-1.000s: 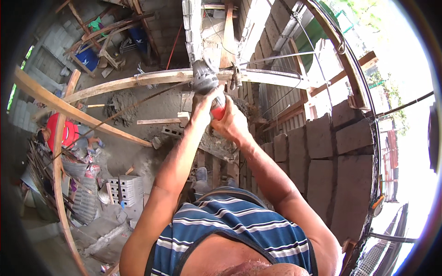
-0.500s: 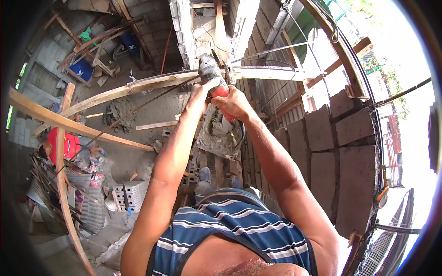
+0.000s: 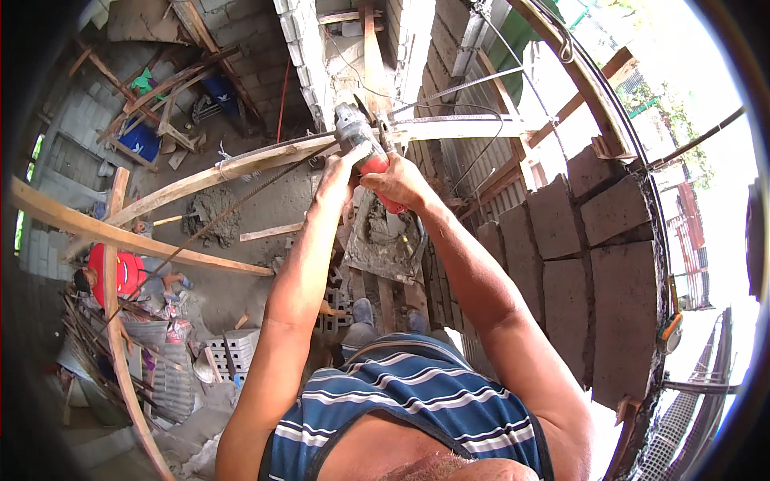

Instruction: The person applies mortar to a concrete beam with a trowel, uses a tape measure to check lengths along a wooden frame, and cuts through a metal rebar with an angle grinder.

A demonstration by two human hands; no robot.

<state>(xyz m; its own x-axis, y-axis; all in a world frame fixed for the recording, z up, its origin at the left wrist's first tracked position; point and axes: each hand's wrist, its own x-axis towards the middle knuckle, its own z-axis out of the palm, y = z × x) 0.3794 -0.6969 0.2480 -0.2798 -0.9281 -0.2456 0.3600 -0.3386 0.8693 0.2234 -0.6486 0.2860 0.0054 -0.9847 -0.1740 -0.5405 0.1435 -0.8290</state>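
With both arms stretched out ahead, I hold an angle grinder point(image 3: 353, 131) that has a grey head and a red body. My left hand point(image 3: 340, 171) is closed around its front part, and my right hand point(image 3: 399, 183) wraps the red body just behind. The dark disc point(image 3: 360, 104) points away from me, beside a wooden beam point(image 3: 281, 153) that crosses ahead of me. A steel bar point(image 3: 241, 189) runs slantwise up to the grinder's head from the left. Whether the disc touches bar or wood, I cannot tell.
Below the grinder lies a board with wet mortar point(image 3: 370, 255). A concrete block wall point(image 3: 561, 289) rises at my right. Lower left, a person in a red shirt point(image 3: 120, 271) crouches near hollow blocks point(image 3: 238, 353). A timber post point(image 3: 112, 289) and a brace point(image 3: 160, 239) stand at left.
The view has shifted slightly, and the grinder appears a little farther left in it. Both hands keep their hold. The crouching person has shifted a little.
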